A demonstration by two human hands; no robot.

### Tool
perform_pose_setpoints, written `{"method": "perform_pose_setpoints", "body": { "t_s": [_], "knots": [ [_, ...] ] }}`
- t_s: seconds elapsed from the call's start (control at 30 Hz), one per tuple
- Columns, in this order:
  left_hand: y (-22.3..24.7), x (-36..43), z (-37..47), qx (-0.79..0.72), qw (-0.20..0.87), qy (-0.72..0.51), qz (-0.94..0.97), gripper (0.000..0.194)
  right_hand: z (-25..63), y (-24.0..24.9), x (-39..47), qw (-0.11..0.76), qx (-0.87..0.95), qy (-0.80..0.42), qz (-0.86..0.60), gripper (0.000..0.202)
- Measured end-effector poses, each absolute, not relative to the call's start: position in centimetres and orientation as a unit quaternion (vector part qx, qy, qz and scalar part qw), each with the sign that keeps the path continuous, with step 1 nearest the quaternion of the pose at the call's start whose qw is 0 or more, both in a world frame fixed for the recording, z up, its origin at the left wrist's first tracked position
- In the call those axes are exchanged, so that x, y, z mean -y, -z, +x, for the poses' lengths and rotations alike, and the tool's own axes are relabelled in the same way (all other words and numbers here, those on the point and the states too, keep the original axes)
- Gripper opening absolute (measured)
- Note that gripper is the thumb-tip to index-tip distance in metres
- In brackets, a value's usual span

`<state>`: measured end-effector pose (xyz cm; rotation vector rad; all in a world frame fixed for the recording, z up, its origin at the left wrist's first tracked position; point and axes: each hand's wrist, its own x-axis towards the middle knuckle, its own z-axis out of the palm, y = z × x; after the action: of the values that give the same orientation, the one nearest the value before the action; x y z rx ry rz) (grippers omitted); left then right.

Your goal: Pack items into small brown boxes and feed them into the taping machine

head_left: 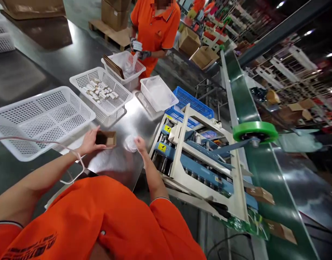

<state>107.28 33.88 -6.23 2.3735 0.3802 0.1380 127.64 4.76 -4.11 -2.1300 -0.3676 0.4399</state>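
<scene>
My left hand (89, 141) grips a small open brown cardboard box (106, 138) lying on its side on the shiny steel table (133, 115). My right hand (140, 144) touches a small clear plastic piece (130, 143) lying on the table just right of the box. A large empty white perforated basket (41, 119) stands left of my left hand. Behind it, a second white basket (101, 92) holds several small white wrapped items.
A co-worker in an orange shirt (155, 25) stands across the table, gloved hands over a white basket (125, 66). An empty white basket (157, 93) and blue crate (191, 104) sit further right. A carton-taping machine (198, 159) with green tape roll (254, 130) feeds a green conveyor (276, 202) carrying brown boxes.
</scene>
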Motion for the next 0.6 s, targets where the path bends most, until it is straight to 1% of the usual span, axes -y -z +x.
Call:
{"method": "perform_pose_setpoints", "body": {
  "t_s": [0.13,0.17,0.23,0.27,0.37,0.43,0.53,0.6],
  "knots": [
    [6.2,-33.9,107.2,-0.148,0.347,-0.047,0.925,0.116,128.5,5.1,-4.9,0.366,0.077,-0.164,-0.913,0.02],
    [6.2,-33.9,107.2,-0.146,0.344,-0.045,0.926,0.116,129.2,5.2,-5.2,0.351,0.07,-0.166,-0.919,0.021],
    [6.3,-34.0,107.2,-0.14,0.34,-0.044,0.929,0.115,130.5,5.2,-5.9,0.325,0.067,-0.191,-0.924,0.035],
    [6.4,-34.1,107.2,-0.137,0.338,-0.045,0.93,0.115,131.1,5.2,-6.2,0.314,0.072,-0.218,-0.921,0.038],
    [6.6,-34.3,107.2,-0.128,0.336,-0.049,0.932,0.113,131.9,5.1,-6.7,0.286,0.106,-0.312,-0.9,0.029],
    [6.9,-34.4,107.2,-0.123,0.342,-0.055,0.93,0.111,131.7,5.0,-6.7,0.267,0.132,-0.345,-0.89,0.026],
    [7.4,-34.4,107.1,-0.115,0.364,-0.069,0.922,0.11,130.4,3.9,-6.8,0.239,0.16,-0.309,-0.906,0.044],
    [7.8,-34.3,107.3,-0.11,0.385,-0.075,0.913,0.111,129.2,2.7,-7.4,0.233,0.18,-0.241,-0.925,0.058]
  ]
}}
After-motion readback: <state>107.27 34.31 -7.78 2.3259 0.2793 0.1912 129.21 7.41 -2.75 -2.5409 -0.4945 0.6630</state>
